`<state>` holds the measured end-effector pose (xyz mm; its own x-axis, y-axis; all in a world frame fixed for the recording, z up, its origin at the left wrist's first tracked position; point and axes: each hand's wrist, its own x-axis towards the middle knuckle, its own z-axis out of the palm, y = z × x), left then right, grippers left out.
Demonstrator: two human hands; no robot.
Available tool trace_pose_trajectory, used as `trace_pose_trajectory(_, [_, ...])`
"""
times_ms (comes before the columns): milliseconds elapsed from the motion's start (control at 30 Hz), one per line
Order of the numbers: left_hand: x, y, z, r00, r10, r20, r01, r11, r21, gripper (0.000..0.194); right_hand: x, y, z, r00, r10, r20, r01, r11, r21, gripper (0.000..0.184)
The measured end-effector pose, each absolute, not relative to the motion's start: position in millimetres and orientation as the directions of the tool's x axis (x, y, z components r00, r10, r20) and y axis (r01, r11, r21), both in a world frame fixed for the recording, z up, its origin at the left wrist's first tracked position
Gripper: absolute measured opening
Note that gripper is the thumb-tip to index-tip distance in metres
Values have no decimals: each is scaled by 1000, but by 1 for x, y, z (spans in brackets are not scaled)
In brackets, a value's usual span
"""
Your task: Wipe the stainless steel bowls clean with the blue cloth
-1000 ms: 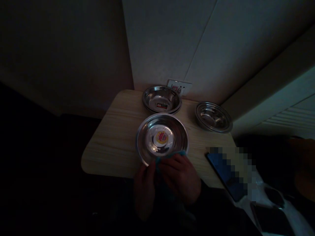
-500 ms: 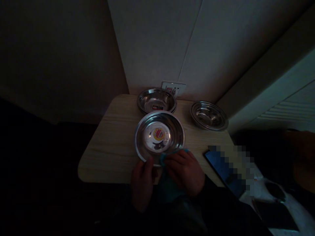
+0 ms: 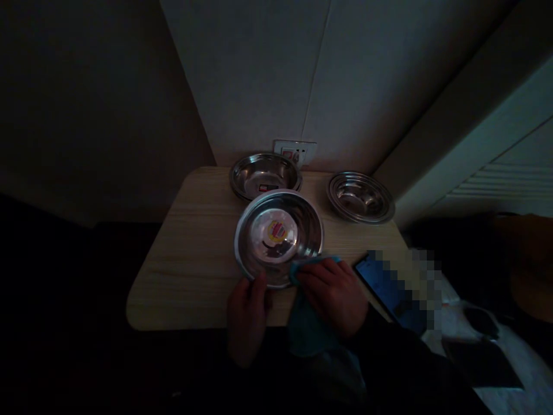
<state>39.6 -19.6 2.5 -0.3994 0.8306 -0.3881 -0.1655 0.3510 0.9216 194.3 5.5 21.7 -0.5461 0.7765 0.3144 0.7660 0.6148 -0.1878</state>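
Note:
A shiny steel basin [image 3: 276, 245] with a round yellow and red sticker inside is tilted toward me over the table. My left hand [image 3: 247, 317] pinches its near rim, thumb on the inside, fingers partly hidden below. A teal cloth [image 3: 309, 331] is bunched under my right hand [image 3: 332, 291], which presses it against the basin's near right rim. The rest of the cloth hangs down past the table edge. Behind the basin stands a stack of steel basins [image 3: 265, 176] with a dark label in the top one.
Nested steel bowls [image 3: 360, 199] stand at the back right of the pale wooden table [image 3: 181, 259]. A phone [image 3: 389, 294] lies by the right edge, partly blurred out. A wall socket [image 3: 296, 151] sits behind the basins.
My right hand has slid the cloth rightward along the near rim, and more of the cloth now hangs in view. My left hand keeps its grip on the rim. The whole view has shifted slightly.

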Motion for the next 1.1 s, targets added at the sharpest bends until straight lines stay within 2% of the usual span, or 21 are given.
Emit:
trace_pose_trajectory(167, [39, -20, -2, -424, 823, -377, -113, 365, 924, 33, 175, 0, 20, -522, 780, 345, 733, 617, -286, 5])
trace_pose_trajectory(367, [39, -21, -4, -433, 796, -423, -231, 356, 906, 38, 194, 5, 18, -540, 763, 354, 758, 624, -190, 10])
trace_pose_trajectory(533, [39, -21, -4, -450, 810, -375, -139, 352, 926, 37, 181, 4, 17, -511, 792, 334, 745, 602, -286, 5])
trace_pose_trajectory(600, [37, -22, -4, -451, 810, -374, -104, 368, 924, 36, 176, 4, 17, -513, 786, 346, 738, 609, -291, 3])
trace_pose_trajectory(733, [37, -21, -6, -442, 807, -393, -144, 369, 918, 37, 182, 4, 17, -516, 784, 345, 750, 608, -261, 8])
trace_pose_trajectory(933, [39, -20, -2, -482, 806, -342, -58, 361, 931, 36, 176, 3, 17, -496, 801, 334, 725, 594, -347, 3])
trace_pose_trajectory(1100, [40, -21, -3, -453, 798, -398, -161, 366, 917, 38, 179, 6, 19, -478, 820, 315, 756, 567, -327, 9])
